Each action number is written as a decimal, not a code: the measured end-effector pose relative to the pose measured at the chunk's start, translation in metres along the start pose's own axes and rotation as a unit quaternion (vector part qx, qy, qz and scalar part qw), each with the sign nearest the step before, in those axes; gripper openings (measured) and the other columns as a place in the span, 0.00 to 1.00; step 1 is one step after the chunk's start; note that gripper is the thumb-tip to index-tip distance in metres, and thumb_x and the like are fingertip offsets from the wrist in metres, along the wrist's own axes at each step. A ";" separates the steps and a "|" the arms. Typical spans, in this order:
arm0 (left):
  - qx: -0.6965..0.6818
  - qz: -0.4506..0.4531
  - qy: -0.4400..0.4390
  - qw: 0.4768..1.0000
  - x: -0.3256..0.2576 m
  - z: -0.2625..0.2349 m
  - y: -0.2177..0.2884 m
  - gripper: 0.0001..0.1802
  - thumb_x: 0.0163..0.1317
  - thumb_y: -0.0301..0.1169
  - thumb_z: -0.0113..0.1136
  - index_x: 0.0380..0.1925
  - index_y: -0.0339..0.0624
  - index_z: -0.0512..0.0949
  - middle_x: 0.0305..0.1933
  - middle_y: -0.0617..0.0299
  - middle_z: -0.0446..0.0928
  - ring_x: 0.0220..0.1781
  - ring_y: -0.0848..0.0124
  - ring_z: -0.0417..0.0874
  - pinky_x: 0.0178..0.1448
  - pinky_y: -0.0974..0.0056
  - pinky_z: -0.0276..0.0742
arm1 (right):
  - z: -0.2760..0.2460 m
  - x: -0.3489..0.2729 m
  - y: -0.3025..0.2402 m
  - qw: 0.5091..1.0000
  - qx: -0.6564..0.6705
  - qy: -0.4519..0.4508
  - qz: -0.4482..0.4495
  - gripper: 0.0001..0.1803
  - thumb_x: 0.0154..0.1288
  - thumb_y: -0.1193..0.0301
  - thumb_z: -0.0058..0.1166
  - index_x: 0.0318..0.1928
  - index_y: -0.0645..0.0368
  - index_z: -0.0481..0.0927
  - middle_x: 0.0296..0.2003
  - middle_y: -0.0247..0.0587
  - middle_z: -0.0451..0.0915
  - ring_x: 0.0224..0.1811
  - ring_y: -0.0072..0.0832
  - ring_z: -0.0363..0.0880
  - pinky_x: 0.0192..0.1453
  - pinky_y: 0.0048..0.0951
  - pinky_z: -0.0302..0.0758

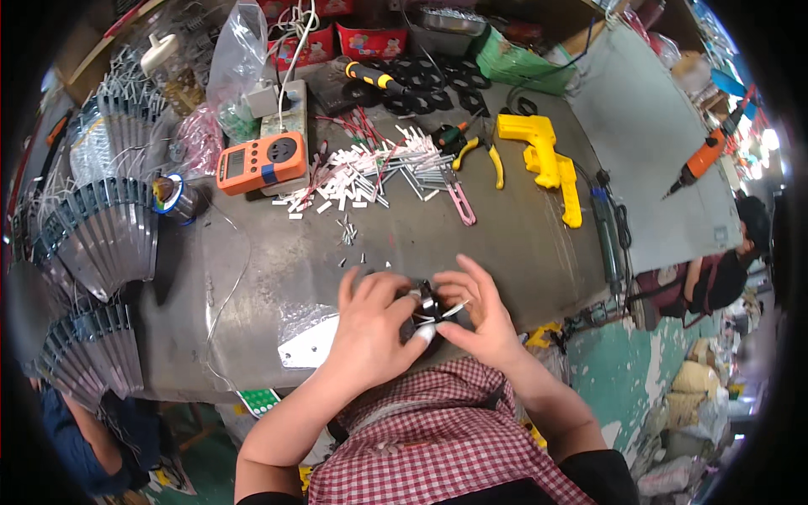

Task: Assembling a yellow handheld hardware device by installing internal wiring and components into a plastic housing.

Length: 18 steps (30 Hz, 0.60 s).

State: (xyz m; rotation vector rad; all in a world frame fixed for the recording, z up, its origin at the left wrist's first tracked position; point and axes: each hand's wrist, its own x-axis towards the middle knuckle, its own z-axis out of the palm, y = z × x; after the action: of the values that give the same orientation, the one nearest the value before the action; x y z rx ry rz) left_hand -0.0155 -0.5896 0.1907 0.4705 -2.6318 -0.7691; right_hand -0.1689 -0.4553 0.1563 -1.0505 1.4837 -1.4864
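Note:
Close to my body, at the bench's near edge, a small black round part [427, 305] with shiny metal and short white leads sits between my hands. My left hand [374, 324] grips it from the left, its thumb, with a white covering at the tip, below the part. From the right, my right hand [484, 316] holds the other side with thumb and bent fingers near a white lead; its index finger stretches away. The fingers hide much of the part. Under my left hand lies a white flat plate [307, 345] on clear plastic. Beyond are a few small screws [347, 231].
An orange power meter [261, 162], a pile of white-tipped rods [358, 172], pliers [481, 160] and a yellow gun-shaped housing [543, 164] lie farther back. Fanned metal strips [101, 231] and a solder spool [175, 199] stand left. An orange electric screwdriver [705, 156] hangs right. Other people sit nearby.

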 end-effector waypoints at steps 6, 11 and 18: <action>-0.017 0.017 0.001 1.000 -0.022 0.016 -0.004 0.43 0.42 0.37 0.72 0.59 0.36 0.63 0.61 0.52 0.67 0.58 0.57 0.71 0.63 0.52 0.62 | 0.028 -0.011 -0.012 0.991 -0.059 0.049 0.111 0.55 0.52 0.75 0.68 0.72 0.57 0.42 0.52 0.49 0.75 0.52 0.28 0.76 0.56 0.31 0.73; 0.042 0.051 -0.021 0.998 -0.017 0.026 -0.007 0.38 0.44 0.38 0.69 0.56 0.36 0.67 0.57 0.51 0.69 0.55 0.58 0.72 0.56 0.53 0.65 | 0.023 -0.011 -0.039 0.962 -0.244 0.113 0.051 0.56 0.47 0.74 0.72 0.72 0.58 0.48 0.41 0.46 0.79 0.44 0.29 0.80 0.56 0.32 0.74; 0.096 0.057 -0.067 0.991 -0.011 0.029 -0.002 0.41 0.43 0.36 0.71 0.57 0.34 0.64 0.55 0.50 0.70 0.53 0.56 0.70 0.54 0.51 0.65 | -0.004 -0.062 -0.147 0.906 0.312 -0.087 -0.273 0.12 0.63 0.65 0.55 0.43 0.56 0.79 0.27 0.36 0.75 0.31 0.31 0.75 0.48 0.36 0.74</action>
State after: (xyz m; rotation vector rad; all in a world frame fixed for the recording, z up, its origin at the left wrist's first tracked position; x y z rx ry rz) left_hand -0.0177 -0.5734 0.1640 0.3242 -2.8455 -0.5315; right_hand -0.1455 -0.3933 0.3009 -1.1879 0.5129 -2.0015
